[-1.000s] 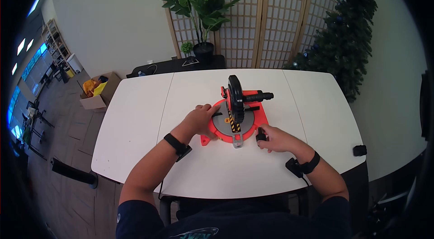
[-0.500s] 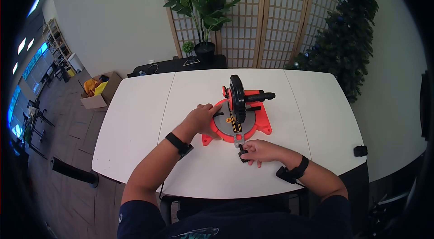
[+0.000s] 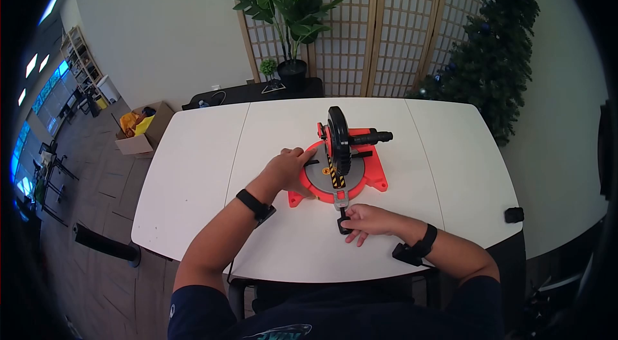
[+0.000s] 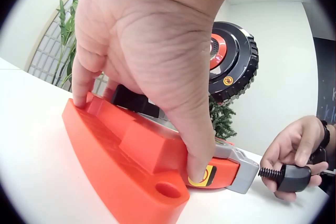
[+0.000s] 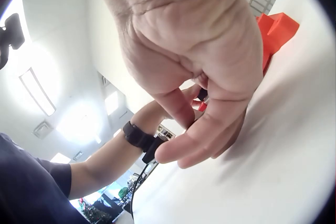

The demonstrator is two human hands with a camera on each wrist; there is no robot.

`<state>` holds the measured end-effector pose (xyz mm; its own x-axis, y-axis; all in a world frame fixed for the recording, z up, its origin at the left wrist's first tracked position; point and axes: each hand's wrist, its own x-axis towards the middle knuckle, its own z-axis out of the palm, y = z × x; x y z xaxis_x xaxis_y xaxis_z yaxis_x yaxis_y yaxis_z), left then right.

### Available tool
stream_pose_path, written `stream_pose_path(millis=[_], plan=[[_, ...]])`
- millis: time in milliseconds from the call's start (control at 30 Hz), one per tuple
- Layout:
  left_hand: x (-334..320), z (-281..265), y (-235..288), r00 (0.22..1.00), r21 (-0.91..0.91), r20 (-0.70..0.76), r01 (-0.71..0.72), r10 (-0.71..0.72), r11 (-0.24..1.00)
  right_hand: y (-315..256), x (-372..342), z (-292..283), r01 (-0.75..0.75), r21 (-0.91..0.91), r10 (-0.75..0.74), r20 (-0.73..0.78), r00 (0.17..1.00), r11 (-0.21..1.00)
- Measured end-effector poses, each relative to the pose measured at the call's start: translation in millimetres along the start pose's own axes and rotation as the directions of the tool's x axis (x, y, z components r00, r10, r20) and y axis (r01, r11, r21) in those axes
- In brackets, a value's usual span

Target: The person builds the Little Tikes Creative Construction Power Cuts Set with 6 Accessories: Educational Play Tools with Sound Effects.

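Surface: one white table [image 3: 193, 166], directly under the toy saw [image 3: 339, 153]; thin seams to left and right of the saw; a few dark specks well off to its left.

Room: grey-brown floor [image 3: 109, 301] past the table edge, left of the saw; pale wall [image 3: 161, 25] behind and left of the saw; wooden lattice screen [image 3: 351, 31] straight behind it; decorated green tree [image 3: 489, 50] behind and to its right.

Further items: low black stand [image 3: 309, 89] behind the saw, beyond the far table edge, bearing a broad-leaved potted plant [image 3: 309, 15] and a small round shrub [image 3: 268, 67]; open cardboard box [image 3: 136, 146] with orange and yellow contents, on the floor, far left of the saw; black cylindrical post [image 3: 106, 245], left of the saw and nearer; small black object [image 3: 514, 214] by the right table edge, well apart from the saw.

Toy saw: upright at mid-table; red base, grey turntable, black toothed wheel above. Left hand [image 3: 283, 173]: spread wide over the left of the base, thumb and fingers gripping opposite sides. Right hand [image 3: 368, 219]: thumb and fingers closed about a black knob [image 4: 294, 178] with threaded shaft, at the saw's near side; shaft end at the grey bracket [image 4: 241, 169], inserted or merely meeting, cannot tell.

Obstructions: wheel before part of the turntable in the head view; left hand across part of the base in the left wrist view; right hand before most of the saw in the right wrist view.
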<state>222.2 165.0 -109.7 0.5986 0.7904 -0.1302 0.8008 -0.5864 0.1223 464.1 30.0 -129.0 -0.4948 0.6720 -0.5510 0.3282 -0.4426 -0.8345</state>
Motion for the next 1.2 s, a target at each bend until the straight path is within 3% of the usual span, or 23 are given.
stream_pose_path(millis=[500,667,900,1200], plan=[[-1.7,0.3,-0.2,1.000,-0.009,-0.015,-0.015,0.014,1.000,10.6,5.9,-10.8,-0.044,0.131,0.038,0.053,0.998,0.990],[-2.0,2.1,-0.2,0.999,-0.014,-0.029,-0.015,0.015,1.000,11.1,6.7,-14.6,-0.056,0.234,0.061,-0.013,0.998,0.971],[-2.3,0.6,-0.1,0.999,-0.012,-0.028,-0.021,0.021,1.000,10.7,11.2,-12.5,-0.015,0.076,0.015,0.007,1.000,0.997],[-1.6,2.6,-0.1,1.000,-0.009,-0.029,-0.008,0.008,1.000,14.6,11.2,-14.8,-0.074,0.289,0.046,0.103,0.994,0.954]])
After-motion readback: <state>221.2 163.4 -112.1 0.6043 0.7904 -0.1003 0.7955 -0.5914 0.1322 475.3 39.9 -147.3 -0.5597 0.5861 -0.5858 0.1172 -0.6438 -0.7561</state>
